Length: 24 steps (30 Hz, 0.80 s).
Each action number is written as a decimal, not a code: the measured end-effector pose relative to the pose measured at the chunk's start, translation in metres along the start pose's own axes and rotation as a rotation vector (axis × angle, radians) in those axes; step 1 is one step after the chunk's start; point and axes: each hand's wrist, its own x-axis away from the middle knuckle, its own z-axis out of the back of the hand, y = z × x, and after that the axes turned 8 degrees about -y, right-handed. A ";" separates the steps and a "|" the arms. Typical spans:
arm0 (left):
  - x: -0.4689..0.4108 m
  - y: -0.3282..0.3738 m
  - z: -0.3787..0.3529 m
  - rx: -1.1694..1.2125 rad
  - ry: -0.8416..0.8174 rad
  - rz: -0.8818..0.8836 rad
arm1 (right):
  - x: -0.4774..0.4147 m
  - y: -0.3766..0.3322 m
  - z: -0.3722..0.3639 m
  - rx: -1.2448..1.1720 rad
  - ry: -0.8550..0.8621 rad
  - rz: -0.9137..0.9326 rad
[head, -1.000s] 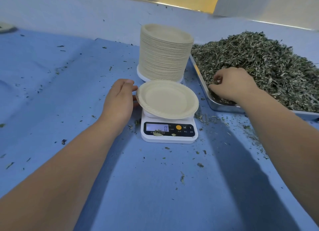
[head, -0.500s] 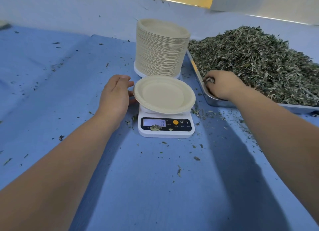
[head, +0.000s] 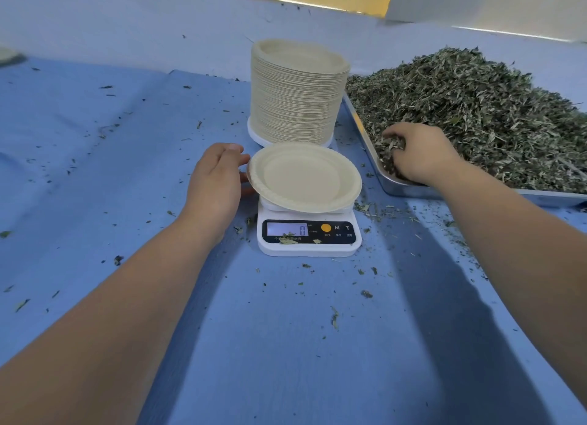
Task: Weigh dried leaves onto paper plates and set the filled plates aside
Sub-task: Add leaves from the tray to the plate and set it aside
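While the left hand [head: 216, 178] keeps relaxed fingers against the empty paper plate [head: 305, 178] on the scale [head: 308, 247], the right hand [head: 417, 156] has dug deeper into the tray [head: 397, 188], fingers now curled round dried leaves [head: 476, 113].

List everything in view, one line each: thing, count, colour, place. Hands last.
paper plate: one, cream, empty, on the scale
scale: one, white with a dark panel, centre of the cloth, display reads 0
plate stack: one tall stack, cream, behind the scale
dried leaves: one big heap, grey-green, in the tray at right
tray: one, shiny metal, right of the scale
leaf bits: many, green, scattered on the cloth
cloth: one, blue, covering the table
left hand: one, touches the left rim of the paper plate
right hand: one, fingers curled into the dried leaves at the tray's near corner
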 end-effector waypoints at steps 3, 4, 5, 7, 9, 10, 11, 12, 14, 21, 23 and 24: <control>0.000 0.000 0.000 -0.013 0.001 -0.005 | 0.002 0.000 -0.002 0.007 0.008 0.025; 0.000 0.000 0.000 -0.016 0.001 -0.006 | 0.003 0.001 -0.003 0.006 0.027 0.046; 0.000 0.000 0.000 -0.017 0.000 -0.006 | 0.002 0.002 -0.002 -0.014 0.074 0.060; -0.001 0.000 0.000 -0.018 0.001 -0.004 | 0.001 0.001 -0.001 -0.053 0.149 0.057; 0.000 -0.001 0.000 -0.024 0.002 -0.009 | 0.002 0.000 -0.001 -0.022 0.095 0.049; 0.000 -0.001 0.000 -0.028 0.001 -0.011 | 0.002 -0.001 -0.002 -0.010 0.063 0.052; 0.000 -0.001 0.000 -0.028 0.000 -0.011 | 0.004 -0.001 -0.003 -0.017 0.067 0.051; 0.000 -0.001 0.000 -0.028 -0.001 -0.010 | 0.005 -0.001 -0.004 -0.038 0.107 0.041; 0.000 -0.001 0.000 -0.033 -0.002 -0.009 | 0.007 0.001 -0.004 -0.063 0.190 0.002; 0.000 0.000 0.000 -0.037 -0.001 -0.008 | 0.011 -0.003 -0.004 -0.031 0.162 -0.025; 0.000 0.000 0.000 -0.039 0.000 -0.010 | 0.012 -0.004 -0.003 -0.028 0.140 -0.024; 0.001 0.000 0.000 -0.040 0.000 -0.010 | 0.013 -0.004 -0.002 -0.035 0.155 -0.020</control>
